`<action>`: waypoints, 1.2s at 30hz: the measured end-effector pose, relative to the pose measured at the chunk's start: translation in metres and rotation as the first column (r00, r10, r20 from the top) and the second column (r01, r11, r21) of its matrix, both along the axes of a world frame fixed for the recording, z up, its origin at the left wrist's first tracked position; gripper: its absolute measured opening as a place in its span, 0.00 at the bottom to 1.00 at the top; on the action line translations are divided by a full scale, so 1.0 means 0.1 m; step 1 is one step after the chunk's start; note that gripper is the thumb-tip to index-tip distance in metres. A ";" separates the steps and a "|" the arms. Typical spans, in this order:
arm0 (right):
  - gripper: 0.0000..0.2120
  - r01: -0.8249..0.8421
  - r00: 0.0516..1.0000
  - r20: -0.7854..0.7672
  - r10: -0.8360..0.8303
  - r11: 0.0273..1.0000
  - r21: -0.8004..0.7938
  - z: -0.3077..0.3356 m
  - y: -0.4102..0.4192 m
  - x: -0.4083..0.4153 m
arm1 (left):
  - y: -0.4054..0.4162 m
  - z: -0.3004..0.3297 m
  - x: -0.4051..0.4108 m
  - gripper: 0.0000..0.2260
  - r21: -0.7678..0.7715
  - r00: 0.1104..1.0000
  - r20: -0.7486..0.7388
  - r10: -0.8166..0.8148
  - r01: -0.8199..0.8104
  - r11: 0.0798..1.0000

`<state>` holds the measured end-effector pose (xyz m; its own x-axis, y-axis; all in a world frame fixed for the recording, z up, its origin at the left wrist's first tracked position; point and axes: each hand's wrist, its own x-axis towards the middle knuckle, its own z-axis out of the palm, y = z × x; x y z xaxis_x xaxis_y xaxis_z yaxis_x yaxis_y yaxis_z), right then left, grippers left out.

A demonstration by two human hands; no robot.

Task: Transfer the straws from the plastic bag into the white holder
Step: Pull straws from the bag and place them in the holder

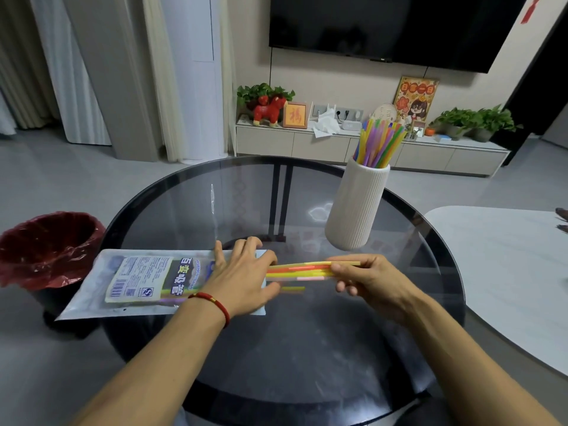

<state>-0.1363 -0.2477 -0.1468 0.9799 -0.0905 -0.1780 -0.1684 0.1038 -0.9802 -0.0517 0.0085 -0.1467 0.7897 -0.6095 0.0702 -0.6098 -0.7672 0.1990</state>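
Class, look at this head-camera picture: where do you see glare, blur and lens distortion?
Head view: glare on the glass table behind the bag; motion blur on the straws that the right hand pinches; wide-angle bending tilts the holder.

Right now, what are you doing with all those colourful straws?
A person is emptying a bag of straws. The left hand presses the plastic bag flat on the glass table, while the right hand pinches a bunch of straws at its mouth. The white holder already has many straws in it.
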 end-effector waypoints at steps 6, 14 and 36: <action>0.12 0.116 0.993 -0.019 -0.116 0.934 0.339 0.05 -0.13 -0.06 | -0.03 0.00 -0.03 0.07 0.043 1.000 -0.005 -0.008 0.008 0.999; 0.54 -0.130 0.987 0.149 0.062 0.850 0.511 0.09 0.50 0.00 | -0.13 0.04 -0.12 0.08 0.031 1.000 -0.005 -0.029 0.029 0.999; 0.14 0.307 0.906 0.370 -0.204 0.920 -0.244 0.24 0.44 0.01 | -0.17 -0.08 -0.09 0.10 -0.046 0.993 -0.065 -0.098 0.095 0.994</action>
